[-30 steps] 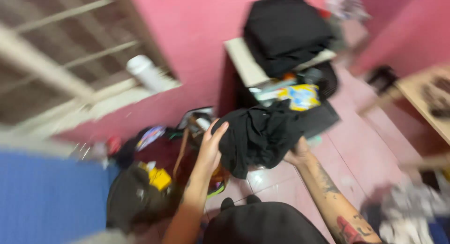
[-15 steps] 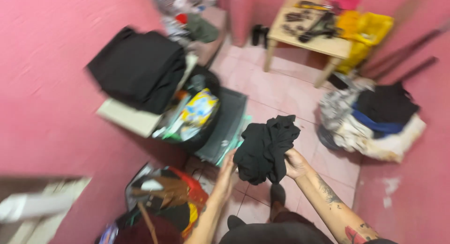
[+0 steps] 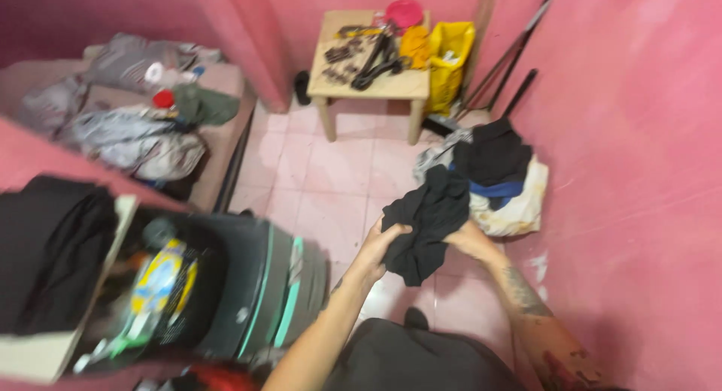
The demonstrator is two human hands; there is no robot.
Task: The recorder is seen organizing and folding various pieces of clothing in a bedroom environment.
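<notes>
A crumpled black garment (image 3: pixel 426 218) hangs in front of me, held up over the pink tiled floor. My left hand (image 3: pixel 382 244) grips its lower left edge with the fingers curled into the cloth. My right hand (image 3: pixel 468 239) holds its right side, partly hidden behind the fabric. My tattooed right forearm runs down to the lower right. Just beyond the garment lies a pile of clothes (image 3: pixel 504 180) in black, blue and cream against the pink wall.
A small wooden table (image 3: pixel 372 83) with hangers and a red bowl stands at the back, a yellow bag (image 3: pixel 450 56) beside it. A dark open suitcase (image 3: pixel 256 286) sits at lower left, with folded black clothes (image 3: pixel 53 248) on a board. More clothes lie on a ledge (image 3: pixel 135 128).
My view has swung right, from the window and bags towards the table and clothes pile. My left hand, earlier flat against the garment, now grips it; both hands carried it towards the pile.
</notes>
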